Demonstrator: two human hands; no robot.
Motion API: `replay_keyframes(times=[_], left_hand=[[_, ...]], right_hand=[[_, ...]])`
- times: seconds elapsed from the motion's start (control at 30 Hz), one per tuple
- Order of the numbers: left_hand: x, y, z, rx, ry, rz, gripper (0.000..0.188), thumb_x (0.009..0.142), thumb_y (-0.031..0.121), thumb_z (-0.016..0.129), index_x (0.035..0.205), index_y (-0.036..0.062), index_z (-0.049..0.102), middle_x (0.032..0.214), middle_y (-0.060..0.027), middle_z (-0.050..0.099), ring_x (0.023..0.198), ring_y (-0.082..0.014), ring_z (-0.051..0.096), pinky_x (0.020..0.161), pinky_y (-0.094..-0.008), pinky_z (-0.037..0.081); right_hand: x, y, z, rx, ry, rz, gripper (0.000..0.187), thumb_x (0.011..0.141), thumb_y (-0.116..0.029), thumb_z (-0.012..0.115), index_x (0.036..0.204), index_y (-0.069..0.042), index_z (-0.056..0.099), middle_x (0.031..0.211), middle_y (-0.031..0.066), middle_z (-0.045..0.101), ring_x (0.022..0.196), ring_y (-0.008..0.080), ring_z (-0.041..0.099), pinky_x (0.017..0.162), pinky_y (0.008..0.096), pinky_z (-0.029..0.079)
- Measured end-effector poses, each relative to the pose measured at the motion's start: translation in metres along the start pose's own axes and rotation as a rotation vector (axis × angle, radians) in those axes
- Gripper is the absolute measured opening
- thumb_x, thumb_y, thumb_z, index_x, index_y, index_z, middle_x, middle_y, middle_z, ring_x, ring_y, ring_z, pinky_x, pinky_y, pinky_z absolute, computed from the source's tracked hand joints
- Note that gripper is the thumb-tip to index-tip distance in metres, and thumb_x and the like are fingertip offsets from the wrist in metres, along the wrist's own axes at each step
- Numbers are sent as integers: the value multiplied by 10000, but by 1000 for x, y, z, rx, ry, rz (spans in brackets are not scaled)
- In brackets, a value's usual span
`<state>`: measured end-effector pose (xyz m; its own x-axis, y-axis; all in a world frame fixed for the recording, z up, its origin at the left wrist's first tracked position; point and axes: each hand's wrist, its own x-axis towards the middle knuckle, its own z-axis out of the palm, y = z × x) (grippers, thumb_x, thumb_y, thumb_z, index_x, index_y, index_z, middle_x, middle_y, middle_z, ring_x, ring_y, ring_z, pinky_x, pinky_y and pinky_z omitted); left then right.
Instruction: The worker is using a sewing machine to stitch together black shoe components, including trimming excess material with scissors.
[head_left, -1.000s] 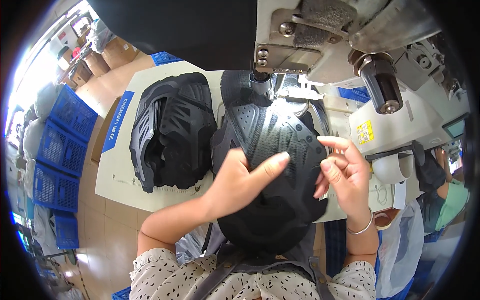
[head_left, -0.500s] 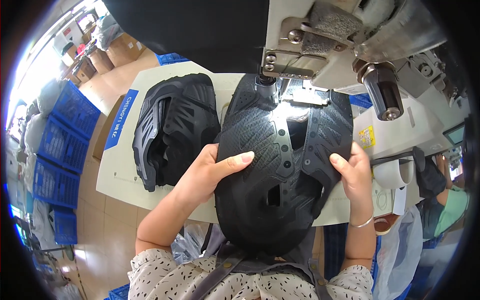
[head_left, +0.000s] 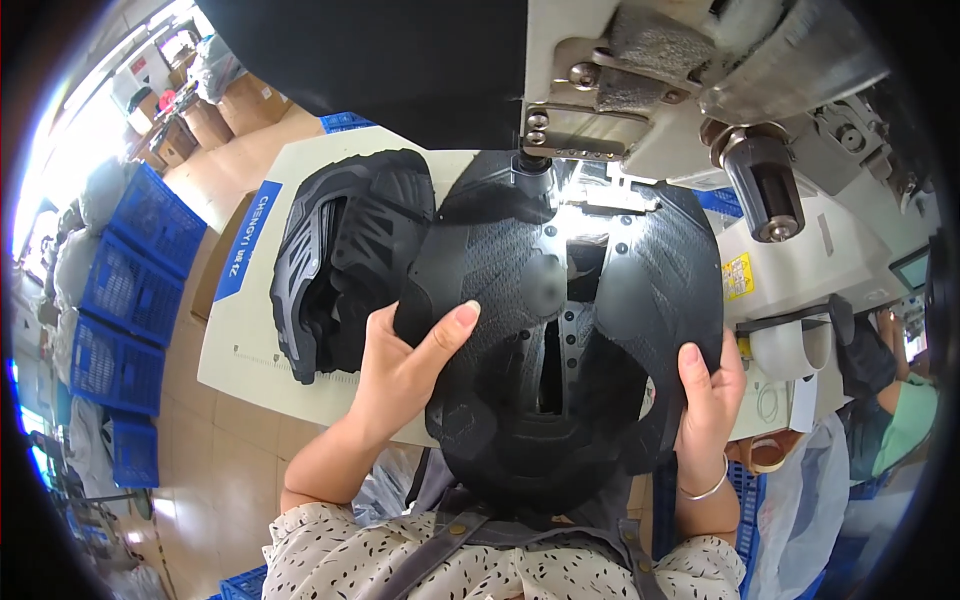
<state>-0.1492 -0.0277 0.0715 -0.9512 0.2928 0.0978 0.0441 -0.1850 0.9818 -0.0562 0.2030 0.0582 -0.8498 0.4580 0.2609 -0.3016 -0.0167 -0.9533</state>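
Note:
Both hands grip a wide, flat black shoe upper [head_left: 480, 250] by its side edges. It has textured panels, rows of small holes and a cut-out in the middle. My left hand [head_left: 412, 365] is closed on the left edge, thumb on top. On the opposite edge my right hand [head_left: 710, 395] is closed the same way. The fingers of both hands are partly hidden under the upper. The far end of the upper lies beneath the lit head of a sewing machine [head_left: 590, 130]. To the left, a pile of similar black shoe uppers [head_left: 385, 215] rests on the pale worktable [head_left: 240, 340].
A cylindrical metal-and-dark machine part [head_left: 763, 190] hangs at the right. Blue plastic crates [head_left: 118, 325] are stacked on the floor at the left. A clear plastic bag [head_left: 800, 500] hangs at the lower right. Another person's green sleeve [head_left: 908, 420] shows at the far right.
The upper in my hands now presents a different face, with smooth rounded patches and a larger dark opening. Both hands have moved slightly toward me along its edges.

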Motion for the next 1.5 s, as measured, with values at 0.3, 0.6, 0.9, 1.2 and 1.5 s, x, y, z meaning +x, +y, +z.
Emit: replay_keyframes(times=[0.3,0.6,0.9,1.2,1.5], left_hand=[[31,7,-1,44,6,17,194,861,171,607,846,-22,610,755,28,577,675,-23,475,612,-187,408],[53,15,-1,13,-33,32,227,850,192,621,884,-33,610,815,-19,613,707,-56,552,657,-199,452],[115,30,-16,-297,22,-149,327,831,104,536,1124,-41,542,1139,-118,571,969,-219,568,901,-310,421],[99,40,-50,-247,80,172,382,885,94,471,1238,-46,426,1197,-156,532,994,-266,587,866,-356,488],[-43,87,-113,-314,60,341,504,803,101,494,1233,-123,356,1102,-291,528,794,-434,622,695,-465,545]], right_hand=[[31,13,9,1,-24,-16,262,890,-136,524,1112,2,512,890,41,606,687,74,567,619,189,469],[52,8,21,96,-13,5,200,889,-175,543,1040,-44,547,783,3,601,583,39,521,517,163,424],[72,9,14,49,-66,23,153,888,-148,530,1001,-49,562,786,1,601,591,34,528,526,166,434],[92,4,6,99,-286,162,275,880,-120,492,1113,23,524,757,53,580,541,61,481,489,169,390],[33,22,-22,-146,-198,78,289,882,-129,493,1135,7,533,676,32,545,494,21,412,448,133,310]])
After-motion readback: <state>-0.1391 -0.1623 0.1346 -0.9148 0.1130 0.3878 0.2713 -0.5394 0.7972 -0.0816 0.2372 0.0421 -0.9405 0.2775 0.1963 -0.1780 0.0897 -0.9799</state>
